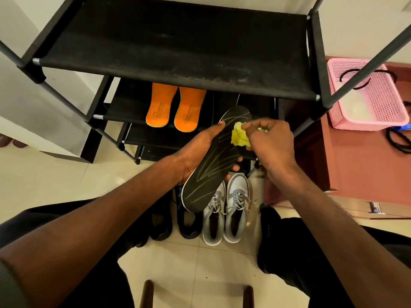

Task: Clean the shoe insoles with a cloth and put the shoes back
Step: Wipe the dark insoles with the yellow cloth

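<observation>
My left hand (198, 152) holds a black insole (213, 165) with pale line markings from underneath, fingers curled round its edges. My right hand (271, 143) pinches a crumpled yellow cloth (239, 136) against the insole's upper part. Two orange insoles (175, 107) lie side by side on a lower shelf of the black shoe rack (178, 54). On the floor below stand a pair of grey sneakers (226, 210) and a pair of black shoes (173, 221), partly hidden by the insole and my arm.
The rack's dusty top shelf spans the upper view, with poles rising at both sides. A pink perforated basket (367, 96) sits on a reddish cabinet (355, 163) to the right. Two dark wooden posts (146, 294) stand near the bottom edge. The floor is cream tile.
</observation>
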A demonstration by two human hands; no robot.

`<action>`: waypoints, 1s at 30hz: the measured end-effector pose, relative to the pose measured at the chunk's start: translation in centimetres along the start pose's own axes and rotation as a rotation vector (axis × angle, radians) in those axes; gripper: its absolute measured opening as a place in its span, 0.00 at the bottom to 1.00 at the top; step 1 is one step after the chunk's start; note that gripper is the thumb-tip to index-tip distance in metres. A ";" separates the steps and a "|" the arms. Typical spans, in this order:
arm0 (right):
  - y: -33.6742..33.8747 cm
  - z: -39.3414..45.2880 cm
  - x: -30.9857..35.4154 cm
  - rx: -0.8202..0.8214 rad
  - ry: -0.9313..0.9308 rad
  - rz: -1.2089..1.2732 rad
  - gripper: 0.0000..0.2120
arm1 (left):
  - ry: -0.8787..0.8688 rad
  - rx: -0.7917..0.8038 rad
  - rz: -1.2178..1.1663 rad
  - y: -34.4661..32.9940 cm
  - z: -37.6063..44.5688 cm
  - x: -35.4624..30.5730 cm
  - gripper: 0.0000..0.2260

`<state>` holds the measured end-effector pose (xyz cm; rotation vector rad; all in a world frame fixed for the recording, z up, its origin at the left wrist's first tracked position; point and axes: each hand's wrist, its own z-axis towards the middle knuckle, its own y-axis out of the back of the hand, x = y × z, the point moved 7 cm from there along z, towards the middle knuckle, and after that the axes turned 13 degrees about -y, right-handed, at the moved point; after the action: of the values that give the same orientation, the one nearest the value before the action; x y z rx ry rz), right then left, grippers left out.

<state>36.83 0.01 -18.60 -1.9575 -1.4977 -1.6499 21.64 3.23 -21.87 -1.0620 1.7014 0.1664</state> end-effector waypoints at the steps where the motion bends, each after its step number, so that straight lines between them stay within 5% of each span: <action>1: -0.1 0.2 -0.1 0.005 -0.020 0.012 0.04 | 0.001 -0.007 0.005 0.0 0.0 0.0 0.30; 6: 0.4 0.6 -0.2 -0.082 0.023 -0.066 0.19 | -0.015 -0.020 -0.028 0.0 -0.1 -0.2 0.25; 12: 2.3 -1.4 2.5 -0.358 0.327 -0.305 0.10 | -0.095 0.033 -0.122 -1.0 -0.4 -0.9 0.23; 21: -1.3 -3.7 3.4 -0.087 0.609 -0.311 0.11 | -0.192 0.044 -0.226 -1.3 -0.4 -1.7 0.22; 27: 1.6 -1.4 3.2 -0.259 0.493 -0.349 0.11 | -0.119 0.149 -0.106 -2.3 -1.1 -1.4 0.27; 30: 1.8 -1.3 3.2 -0.215 0.477 -0.280 0.11 | -0.139 0.157 -0.116 -2.2 -1.3 -1.5 0.27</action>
<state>36.96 0.09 -14.66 -1.3300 -1.4945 -2.2753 22.37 2.01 -19.24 -1.0054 1.4986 0.0300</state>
